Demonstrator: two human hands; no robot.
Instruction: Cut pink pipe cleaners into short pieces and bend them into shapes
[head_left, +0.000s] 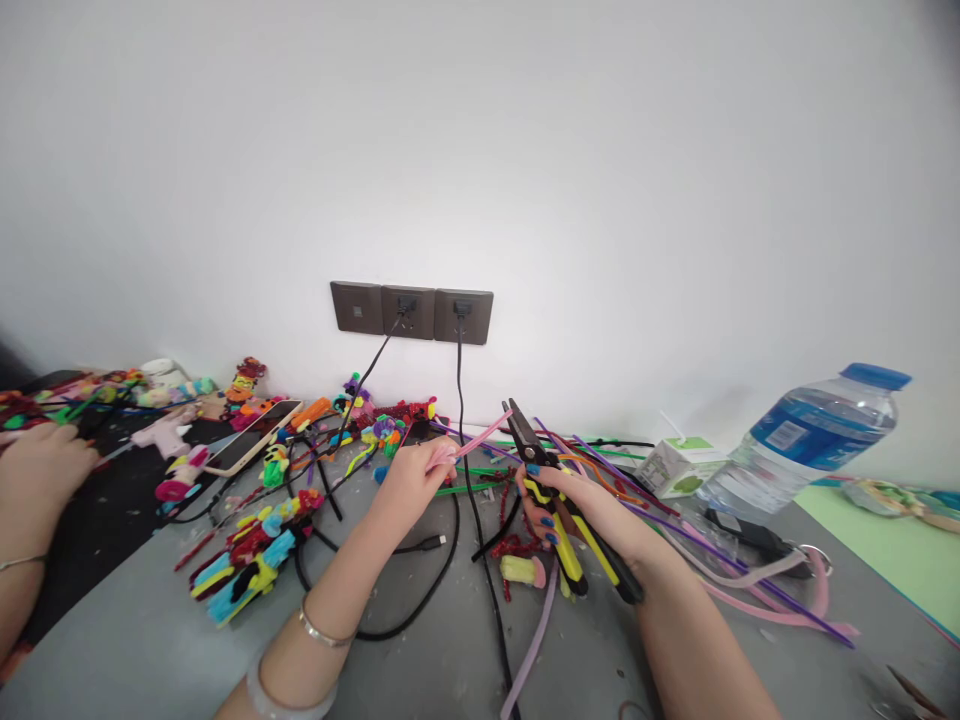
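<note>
My left hand [421, 478] is closed on a pink pipe cleaner [484, 437], whose free end slants up to the right. That end reaches the blades of a pair of pliers [576, 510] with yellow and black handles. My right hand [564, 500] is wrapped round those handles, and the plier jaws point up and to the left. Below the pliers lie a short yellow fuzzy piece [521, 570] and a lilac pipe cleaner [531, 645]. Whether the blades touch the pink strand I cannot tell.
A water bottle [806, 440] and a drink carton [679, 466] stand at right. Fuzzy figures [251, 560] and a phone [255, 437] lie at left, where another person's hand [45, 470] works. Black cables [474, 500] run from wall sockets [411, 312] across the grey table [420, 670].
</note>
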